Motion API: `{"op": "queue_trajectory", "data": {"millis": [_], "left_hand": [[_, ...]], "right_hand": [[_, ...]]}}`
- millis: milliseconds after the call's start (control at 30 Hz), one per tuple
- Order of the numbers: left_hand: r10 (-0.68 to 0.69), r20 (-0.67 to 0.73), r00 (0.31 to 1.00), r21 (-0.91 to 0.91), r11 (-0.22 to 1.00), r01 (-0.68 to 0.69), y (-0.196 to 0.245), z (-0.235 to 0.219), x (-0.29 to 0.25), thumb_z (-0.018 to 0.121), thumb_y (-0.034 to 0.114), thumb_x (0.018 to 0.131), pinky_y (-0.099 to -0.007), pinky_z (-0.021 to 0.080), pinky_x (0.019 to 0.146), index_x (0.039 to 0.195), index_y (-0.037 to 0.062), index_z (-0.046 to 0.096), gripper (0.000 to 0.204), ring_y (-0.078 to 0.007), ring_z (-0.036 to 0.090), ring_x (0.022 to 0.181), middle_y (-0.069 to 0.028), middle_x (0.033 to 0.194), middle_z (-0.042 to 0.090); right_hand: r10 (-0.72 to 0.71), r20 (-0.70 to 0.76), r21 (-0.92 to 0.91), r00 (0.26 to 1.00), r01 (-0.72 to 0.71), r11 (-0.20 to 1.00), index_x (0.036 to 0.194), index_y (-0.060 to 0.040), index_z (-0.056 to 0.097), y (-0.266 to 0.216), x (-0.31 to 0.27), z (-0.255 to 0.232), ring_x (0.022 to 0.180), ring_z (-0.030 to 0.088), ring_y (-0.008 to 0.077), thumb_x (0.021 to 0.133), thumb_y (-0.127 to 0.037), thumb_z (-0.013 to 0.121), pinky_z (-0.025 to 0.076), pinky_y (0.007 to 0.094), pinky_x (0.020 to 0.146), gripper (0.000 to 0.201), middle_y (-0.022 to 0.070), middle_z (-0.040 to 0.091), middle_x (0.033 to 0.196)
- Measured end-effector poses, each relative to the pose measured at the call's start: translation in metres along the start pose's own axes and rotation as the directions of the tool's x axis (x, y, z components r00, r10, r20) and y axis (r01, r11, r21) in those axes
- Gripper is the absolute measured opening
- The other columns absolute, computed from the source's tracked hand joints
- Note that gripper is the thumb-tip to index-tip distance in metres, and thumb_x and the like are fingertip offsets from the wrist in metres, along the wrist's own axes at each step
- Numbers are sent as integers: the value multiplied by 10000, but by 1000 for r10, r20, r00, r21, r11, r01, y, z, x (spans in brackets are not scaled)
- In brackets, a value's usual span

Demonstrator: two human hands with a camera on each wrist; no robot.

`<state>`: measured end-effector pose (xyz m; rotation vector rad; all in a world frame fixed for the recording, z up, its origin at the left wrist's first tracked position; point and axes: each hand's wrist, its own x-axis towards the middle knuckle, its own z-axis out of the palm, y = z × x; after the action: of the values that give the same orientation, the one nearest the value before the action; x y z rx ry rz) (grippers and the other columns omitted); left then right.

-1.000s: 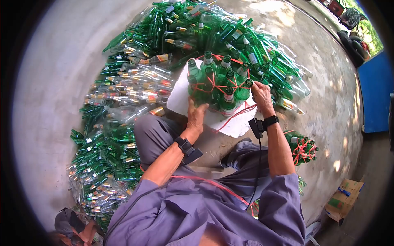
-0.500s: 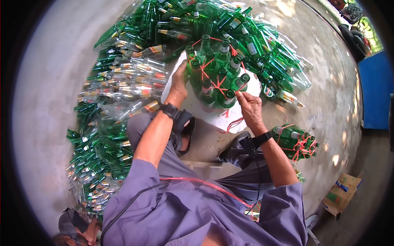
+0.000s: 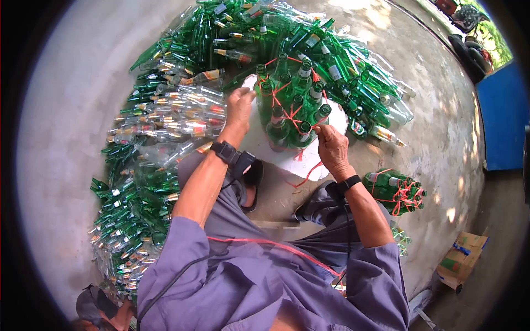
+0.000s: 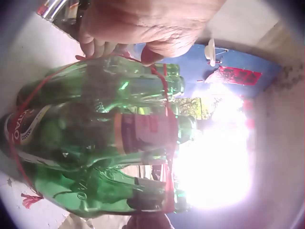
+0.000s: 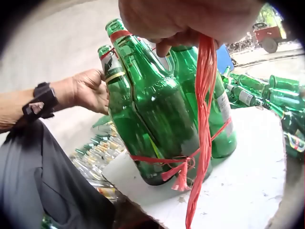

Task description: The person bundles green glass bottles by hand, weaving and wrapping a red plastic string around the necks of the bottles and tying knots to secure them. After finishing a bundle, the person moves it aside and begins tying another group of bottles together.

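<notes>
Several upright green bottles (image 3: 277, 129) stand in a cluster on a white board (image 3: 331, 118), bound by red twine (image 3: 307, 177) around their sides and between the necks. At the cluster's left side, the left hand (image 3: 238, 113) has its thumb and fingers curled at a twine strand, pinching it in the left wrist view (image 4: 152, 24). Beside the nearest bottle neck, the right hand (image 3: 333, 148) pinches twine. Loose red strands (image 5: 204, 95) hang below the right hand (image 5: 190, 19) in the right wrist view, past a knot low on the bottles.
Piles of loose green and clear bottles (image 3: 193, 113) curve around the left and far sides. A second tied bundle (image 3: 386, 187) lies at the right, with a cardboard box (image 3: 462, 259) and a blue panel (image 3: 502, 121) beyond. The person's legs flank the near side.
The left hand has moved from low on the bottles up along their left side, its fingers now at the twine. The right hand has moved left and nearer the body. The cluster has shifted and turned slightly.
</notes>
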<state>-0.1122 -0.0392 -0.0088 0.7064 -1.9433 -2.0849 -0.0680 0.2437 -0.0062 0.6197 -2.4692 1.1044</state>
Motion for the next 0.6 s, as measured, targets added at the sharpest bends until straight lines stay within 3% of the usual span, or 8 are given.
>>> {"op": "queue_trajectory", "data": {"millis": [33,67,100,167,200,233,433,600], "left_hand": [[126,-48,991,-45,991,-128,7,1,-7,714,202,850,-367,474,953,1197,-69,616,451,-257,613,1133,-185,1191,674],[263,-121,957,217,948,-233,13,0,-15,683,144,850,-353,483,930,1127,-42,653,335,-250,648,1034,-168,1068,713],[267,-115,957,222,946,-238,25,2,-29,683,144,850,-353,483,930,1127,-42,653,335,-250,648,1034,-168,1068,713],[567,85,819,353,752,-557,49,11,-62,681,115,843,-369,500,893,1075,8,679,256,-245,655,960,-130,1020,715],[643,213,736,411,624,-665,61,18,-79,662,69,909,-315,528,834,1115,35,679,210,-163,649,911,-65,992,686],[643,218,734,412,621,-667,70,25,-89,662,69,909,-315,528,834,1115,35,679,210,-163,649,911,-65,992,686],[498,751,434,305,321,-897,87,55,-97,672,60,865,-379,539,837,1072,41,694,209,-279,673,898,-103,915,722],[340,842,419,393,145,-908,86,67,-93,627,100,852,-422,526,823,1085,80,707,247,-288,666,867,-86,881,719]], "right_hand": [[1,-11,1,1000,-1,1000,918,-31,646,1,1,-2,666,625,338,974,-136,639,484,407,598,119,161,637,780],[-28,5,-62,1000,28,998,919,-45,632,2,2,-3,681,626,353,973,-133,631,482,427,594,103,151,624,773],[-55,26,-123,998,58,991,920,-59,617,3,3,-3,696,627,369,973,-130,624,480,447,590,88,140,611,767],[-82,9,-142,997,83,986,939,-69,613,3,6,-3,683,624,357,963,-122,620,479,451,583,59,131,599,756],[-113,1,-163,994,111,980,958,-79,608,4,8,-4,669,621,345,953,-115,616,477,455,576,37,122,588,746],[-110,-3,-161,994,108,981,958,-79,608,4,10,-5,669,621,345,953,-115,616,477,455,576,37,122,588,746],[-106,30,-297,994,110,948,1051,-111,590,2,13,-4,675,642,306,896,-74,605,494,447,575,161,92,604,744],[61,8,-228,998,-57,972,959,-90,589,9,4,17,679,666,362,914,-134,589,507,471,580,63,137,653,760]]}}
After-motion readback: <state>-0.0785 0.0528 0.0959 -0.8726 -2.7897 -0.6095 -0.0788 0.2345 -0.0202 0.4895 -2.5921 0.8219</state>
